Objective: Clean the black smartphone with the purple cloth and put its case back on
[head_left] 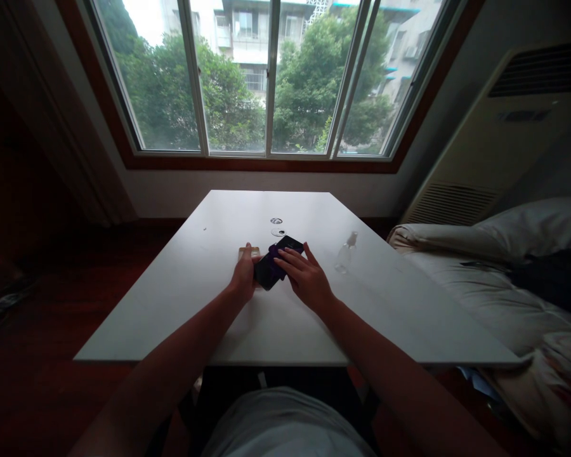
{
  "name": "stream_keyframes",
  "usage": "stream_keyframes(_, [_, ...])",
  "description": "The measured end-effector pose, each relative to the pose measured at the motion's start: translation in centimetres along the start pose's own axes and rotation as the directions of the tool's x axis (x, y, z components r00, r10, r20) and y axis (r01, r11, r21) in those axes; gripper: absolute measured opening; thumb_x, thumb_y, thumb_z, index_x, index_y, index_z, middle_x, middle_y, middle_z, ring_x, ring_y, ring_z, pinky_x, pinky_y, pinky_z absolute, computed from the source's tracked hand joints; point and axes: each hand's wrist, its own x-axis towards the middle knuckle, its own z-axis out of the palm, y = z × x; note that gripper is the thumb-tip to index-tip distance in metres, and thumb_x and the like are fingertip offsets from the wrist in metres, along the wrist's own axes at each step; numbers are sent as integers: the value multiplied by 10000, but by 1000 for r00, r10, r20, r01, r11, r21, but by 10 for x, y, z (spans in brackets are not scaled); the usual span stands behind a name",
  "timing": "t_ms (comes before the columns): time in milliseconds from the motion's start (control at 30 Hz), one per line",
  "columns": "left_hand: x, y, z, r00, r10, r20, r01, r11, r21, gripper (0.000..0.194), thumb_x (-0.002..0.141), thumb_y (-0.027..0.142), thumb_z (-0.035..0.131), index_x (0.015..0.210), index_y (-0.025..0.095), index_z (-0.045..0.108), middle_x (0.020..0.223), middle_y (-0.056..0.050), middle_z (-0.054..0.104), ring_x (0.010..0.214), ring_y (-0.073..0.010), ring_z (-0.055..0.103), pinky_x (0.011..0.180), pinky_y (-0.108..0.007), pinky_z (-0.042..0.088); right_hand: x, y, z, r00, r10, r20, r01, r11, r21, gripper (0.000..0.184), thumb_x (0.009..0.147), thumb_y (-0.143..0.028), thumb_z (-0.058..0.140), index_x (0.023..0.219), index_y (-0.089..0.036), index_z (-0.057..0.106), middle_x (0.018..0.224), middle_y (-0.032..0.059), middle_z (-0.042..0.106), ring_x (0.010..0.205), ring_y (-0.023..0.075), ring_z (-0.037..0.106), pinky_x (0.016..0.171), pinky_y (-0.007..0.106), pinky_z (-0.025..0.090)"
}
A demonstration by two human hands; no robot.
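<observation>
White counter (204, 254); left grip (245, 273) clasping black phone (265, 275), right grip (308, 277) holding purple cloth (274, 252) on it, spray bottle (345, 256) right of phone

Left hand (244, 278): thumb up, fingers partly hidden, closed in a grip | Right hand (309, 279): palm down, fingers extended, slanting leftward | forearms: both bare, reaching forward, converging at the hands

no readable text, no legible brand, number or sign on anything
</observation>
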Motion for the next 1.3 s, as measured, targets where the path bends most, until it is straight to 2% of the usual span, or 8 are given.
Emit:
stream_keyframes(167, [-13, 8, 7, 999, -35, 27, 33, 997, 76, 790, 871, 828, 394, 955, 100, 690, 817, -150, 694, 613, -206, 625, 587, -334, 524, 2, 3, -7, 996, 74, -48, -73, 997, 30, 370, 992, -112, 474, 1285, -254, 650, 1287, 33, 690, 1218, 197, 628, 1267, 512, 246])
stream_keyframes(300, [-20, 11, 9, 978, -25, 209, -5, 990, 142, 945, 848, 892, 252, 959, 78, 719, 841, -171, 697, 582, -205, 625, 573, -341, 531, 0, 2, -6, 958, 258, -122, -246, 963, 108, 237, 1001, -247, 521, 1181, -215, 672, 1149, 75, 725, 1073, 230, 662, 1143, 482, 408])
stream_keyframes(367, [-19, 9, 10, 965, 57, 256, -106, 977, 182, 945, 855, 883, 264, 956, 68, 731, 821, -167, 687, 585, -198, 624, 556, -326, 527, 0, 2, -3, 868, 474, -146, -438, 871, 223, 268, 995, -368, 538, 1148, -192, 671, 1070, 96, 729, 977, 256, 668, 972, 458, 516])
stream_keyframes(467, [-15, 2, 12, 945, 266, 189, -313, 903, 293, 778, 851, 821, 465, 893, 86, 716, 779, -132, 658, 591, -183, 614, 511, -295, 511, 1, 7, 3, 651, 759, -24, -646, 570, 507, 407, 935, -545, 589, 1078, -174, 677, 929, 75, 726, 815, 235, 660, 722, 363, 550])
stream_keyframes(567, [-11, -7, 12, 928, 346, 141, -372, 820, 436, 561, 827, 673, 673, 863, 113, 685, 799, -109, 649, 612, -164, 608, 472, -258, 492, 2, 15, 9, 494, 857, 150, -633, 236, 737, 507, 816, -621, 704, 1040, -165, 696, 922, 65, 734, 797, 219, 668, 691, 330, 554])
stream_keyframes(633, [-8, -14, 12, 942, 290, 170, -336, 805, 490, 475, 839, 592, 710, 856, 119, 673, 829, -115, 662, 632, -166, 620, 467, -253, 499, 1, 20, 12, 442, 865, 238, -585, 76, 808, 536, 759, -621, 760, 1025, -158, 708, 940, 72, 742, 792, 219, 680, 695, 335, 567])
stream_keyframes(900, [-7, -28, 13, 939, 181, 292, -302, 840, 450, 345, 862, 449, 738, 802, 122, 646, 710, -99, 675, 578, -197, 669, 483, -289, 549, -1, 18, 19, 387, 836, 389, -608, -86, 789, 556, 724, -651, 778, 943, -144, 722, 843, 80, 747, 698, 234, 699, 640, 353, 590])
stream_keyframes(1300, [0, -26, 9, 964, 223, 146, -264, 871, 414, 302, 839, 404, 761, 812, 121, 661, 732, -78, 673, 576, -190, 647, 463, -290, 542, 1, 10, 19, 474, 791, 386, -605, -25, 796, 549, 741, -611, 777, 1008, -136, 706, 877, 74, 744, 722, 203, 690, 689, 322, 579])
